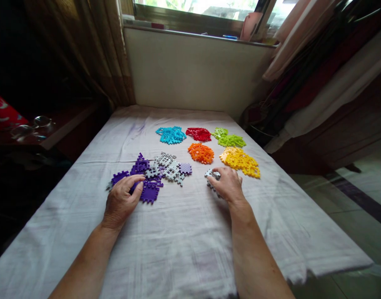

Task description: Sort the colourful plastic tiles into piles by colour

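Observation:
My left hand point(123, 199) rests over a pile of purple interlocking plastic tiles point(150, 193), thumb and forefinger apart with purple showing between them. Its other fingers are partly hidden. Against the purple pile lie light grey interlocking tiles point(172, 170), some with window-like cut-outs, and a lilac square tile point(185, 168). To the right, my right hand point(229, 185) is closed on grey interlocking tiles point(209, 173) just at the cloth. The hand covers part of them, so I cannot tell how many it holds.
Farther back lie piles of tiles: blue point(171, 135), red point(199, 134), lime green point(230, 140), orange point(201, 153) and yellow point(240, 161). A pale cloth point(178, 249) covers the table. Eyeglasses point(31, 128) sit on a dark side surface. Clothes point(321, 95) hang at the right.

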Motion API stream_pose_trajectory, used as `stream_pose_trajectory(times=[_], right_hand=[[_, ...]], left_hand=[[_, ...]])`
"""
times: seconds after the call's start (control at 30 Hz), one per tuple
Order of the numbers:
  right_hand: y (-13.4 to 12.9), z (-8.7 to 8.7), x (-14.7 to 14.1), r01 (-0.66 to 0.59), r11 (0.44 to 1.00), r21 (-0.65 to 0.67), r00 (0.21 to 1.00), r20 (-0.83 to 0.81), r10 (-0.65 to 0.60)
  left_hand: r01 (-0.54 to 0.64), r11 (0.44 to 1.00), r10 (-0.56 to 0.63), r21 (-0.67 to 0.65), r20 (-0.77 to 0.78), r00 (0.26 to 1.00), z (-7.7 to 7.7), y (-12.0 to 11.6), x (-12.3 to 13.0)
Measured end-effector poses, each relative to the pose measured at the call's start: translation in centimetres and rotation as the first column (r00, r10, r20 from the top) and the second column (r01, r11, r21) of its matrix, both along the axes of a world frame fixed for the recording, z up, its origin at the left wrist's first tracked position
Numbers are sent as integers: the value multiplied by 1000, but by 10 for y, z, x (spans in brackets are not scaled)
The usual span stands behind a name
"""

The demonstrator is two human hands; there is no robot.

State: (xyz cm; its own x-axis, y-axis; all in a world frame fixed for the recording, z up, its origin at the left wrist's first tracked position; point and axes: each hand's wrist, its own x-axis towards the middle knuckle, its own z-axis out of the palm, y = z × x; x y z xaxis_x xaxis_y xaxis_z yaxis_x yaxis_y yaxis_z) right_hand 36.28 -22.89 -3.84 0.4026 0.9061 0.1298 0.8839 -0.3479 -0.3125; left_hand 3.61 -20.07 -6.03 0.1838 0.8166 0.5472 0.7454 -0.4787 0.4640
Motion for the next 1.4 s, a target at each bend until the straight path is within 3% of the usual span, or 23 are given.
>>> stream_pose_trajectory(times=[0.13, 0.27, 0.4, 0.7, 1.4], right_hand=[[-1, 1, -33, -195, 977, 91, 981, 16, 194], [-2, -2, -74, -363, 932, 7, 931, 42, 362], [-1, -5, -90, -356, 933, -61, 924, 123, 361], [-1, -6, -84, -410, 906, -105, 901, 111, 420], [0, -4, -87, -342, 928, -149, 924, 124, 361]], left_hand=[[13, 999, -14, 44, 7, 1000, 1, 0, 1], [12, 1000, -12, 27, 21, 1000, 0, -2, 2], [11, 1000, -11, 0, 28, 1000, -1, -1, 3], [26, 999, -26, -20, 21, 999, -2, -1, 3], [47, 998, -46, -47, 25, 999, 0, -3, 6]])
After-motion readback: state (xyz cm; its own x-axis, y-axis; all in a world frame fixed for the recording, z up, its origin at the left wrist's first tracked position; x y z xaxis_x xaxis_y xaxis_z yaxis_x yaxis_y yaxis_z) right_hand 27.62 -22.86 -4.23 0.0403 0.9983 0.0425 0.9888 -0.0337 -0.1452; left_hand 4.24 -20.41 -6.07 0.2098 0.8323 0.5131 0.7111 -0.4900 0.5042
